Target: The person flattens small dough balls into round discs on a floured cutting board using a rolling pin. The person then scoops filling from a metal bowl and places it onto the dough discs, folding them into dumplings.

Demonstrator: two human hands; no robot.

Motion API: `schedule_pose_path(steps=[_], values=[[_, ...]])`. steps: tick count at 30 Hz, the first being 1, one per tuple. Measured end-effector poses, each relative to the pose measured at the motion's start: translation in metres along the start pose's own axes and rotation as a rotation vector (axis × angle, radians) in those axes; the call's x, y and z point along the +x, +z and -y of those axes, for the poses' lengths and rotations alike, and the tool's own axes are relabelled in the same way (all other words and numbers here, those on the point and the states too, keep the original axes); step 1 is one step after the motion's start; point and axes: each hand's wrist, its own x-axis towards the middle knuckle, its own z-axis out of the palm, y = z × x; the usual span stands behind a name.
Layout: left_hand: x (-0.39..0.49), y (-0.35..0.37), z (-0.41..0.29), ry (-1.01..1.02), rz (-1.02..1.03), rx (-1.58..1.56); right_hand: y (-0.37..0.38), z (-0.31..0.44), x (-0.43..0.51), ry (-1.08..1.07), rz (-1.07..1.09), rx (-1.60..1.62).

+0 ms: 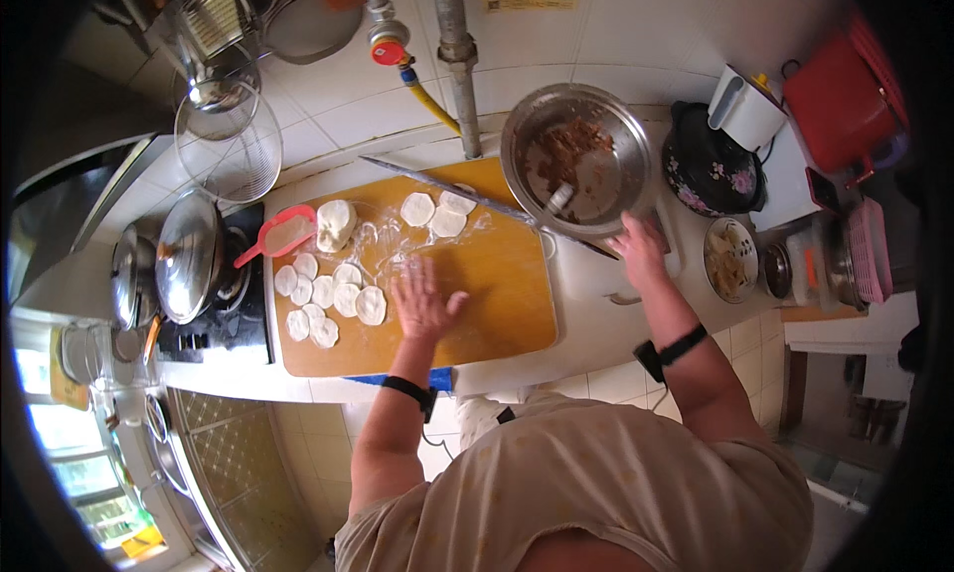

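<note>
My left hand (423,304) is spread, palm down, over a floury patch of the wooden board (492,311); whether it touches is unclear. Just left of it lie several round dough wrappers (346,299). Farther back are a dough lump (336,225) and a red scoop (287,234) with flour. More wrappers (447,213) sit near the board's back edge. A long, tapered rolling pin (462,197) slants across the board's back right. My right hand (641,251) is at the near rim of a metal basin (514,192) with brown filling (570,151) and a pale-handled utensil (559,198); its grip is hidden.
Lidded pans (188,259) stand on the black hob (216,341) at left. Strainers (227,151) hang above. A gas pipe (456,72) and yellow hose (434,108) run behind the board. At right are a black floral pot (712,162) and a bowl of food (730,259).
</note>
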Motion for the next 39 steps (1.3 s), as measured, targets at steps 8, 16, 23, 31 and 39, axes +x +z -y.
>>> schedule_pose_path(steps=[8,16,23,31,39], values=[[-0.04,0.024,-0.094,0.419,0.045,-0.176,-0.06,-0.01,-0.078,0.114,0.067,-0.257],[0.003,0.018,0.055,0.059,-0.252,-0.039,-0.079,-0.04,-0.11,0.14,0.262,-0.413],[-0.033,0.012,0.132,-0.314,-0.449,-0.136,-0.064,-0.075,-0.115,0.196,0.269,-0.452],[-0.036,0.013,0.149,-0.36,-0.443,-0.329,-0.064,-0.098,-0.109,0.122,0.182,-0.748],[-0.035,0.015,0.159,-0.286,-0.405,-0.282,0.0,-0.055,-0.186,-0.793,0.552,-1.269]])
